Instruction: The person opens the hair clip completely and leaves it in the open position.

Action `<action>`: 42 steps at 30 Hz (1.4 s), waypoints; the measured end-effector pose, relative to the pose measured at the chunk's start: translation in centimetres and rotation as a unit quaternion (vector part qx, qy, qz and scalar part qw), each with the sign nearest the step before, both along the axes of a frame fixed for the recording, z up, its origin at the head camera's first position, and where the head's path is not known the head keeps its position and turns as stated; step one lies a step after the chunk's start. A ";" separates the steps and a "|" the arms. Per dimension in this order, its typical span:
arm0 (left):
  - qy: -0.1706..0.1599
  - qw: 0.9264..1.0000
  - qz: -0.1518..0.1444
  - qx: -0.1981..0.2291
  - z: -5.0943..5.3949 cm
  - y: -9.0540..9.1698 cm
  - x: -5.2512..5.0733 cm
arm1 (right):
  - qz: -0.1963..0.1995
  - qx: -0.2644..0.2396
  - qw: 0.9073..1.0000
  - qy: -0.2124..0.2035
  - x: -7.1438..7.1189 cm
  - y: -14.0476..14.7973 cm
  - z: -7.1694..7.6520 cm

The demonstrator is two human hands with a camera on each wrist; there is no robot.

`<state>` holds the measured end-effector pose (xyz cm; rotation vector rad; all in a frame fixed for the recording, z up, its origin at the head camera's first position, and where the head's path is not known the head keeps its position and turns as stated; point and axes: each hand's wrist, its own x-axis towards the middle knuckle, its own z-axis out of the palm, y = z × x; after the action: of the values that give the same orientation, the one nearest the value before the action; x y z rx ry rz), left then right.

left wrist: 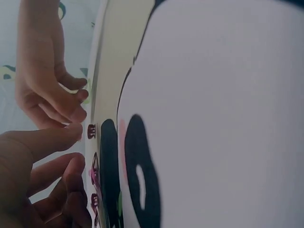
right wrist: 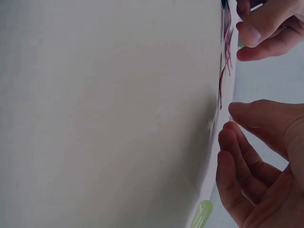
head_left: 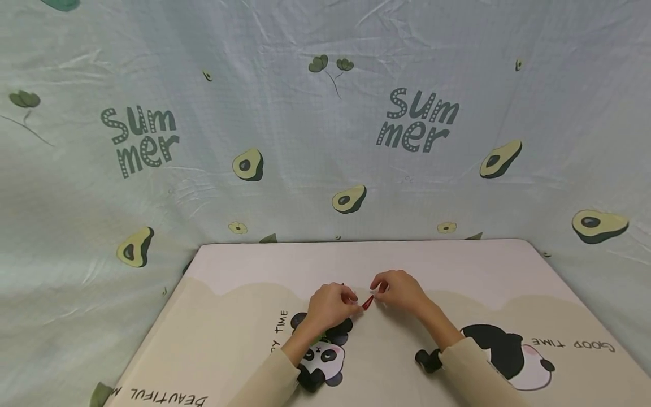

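Observation:
In the head view a small red hair clip (head_left: 368, 303) lies slantwise between both hands. My left hand (head_left: 329, 307) has its fingertips by the clip's lower end; in the left wrist view its thumb and bent fingers stand apart. Close to the upper end is my right hand (head_left: 399, 289), its thumb and fingertips slightly apart in the right wrist view. Whether either touches the clip, I cannot tell. Beside the left hand are a small dark red claw clip (left wrist: 91, 131) and a pink clip (left wrist: 94, 175). A thin dark red clip (right wrist: 221, 90) shows between the hands.
A light green clip (right wrist: 202, 213) sits low near the right hand. Another claw clip (left wrist: 94, 202) is by the left fingers. The cream table cover (head_left: 229, 339) carries printed pandas and words. Behind the table hangs a pale curtain (head_left: 300, 124) with avocado prints.

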<state>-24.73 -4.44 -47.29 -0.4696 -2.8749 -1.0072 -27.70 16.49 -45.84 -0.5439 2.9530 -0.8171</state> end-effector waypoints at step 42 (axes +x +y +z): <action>0.005 1.000 -0.001 0.005 -0.3 0.4 -0.6 | 0.047 -0.003 0.999 -0.028 -0.4 0.1 -0.3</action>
<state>-25.37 -4.03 -47.57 -0.4756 -2.8596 -1.0144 -28.07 16.55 -46.18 -0.6427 2.8513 -0.8179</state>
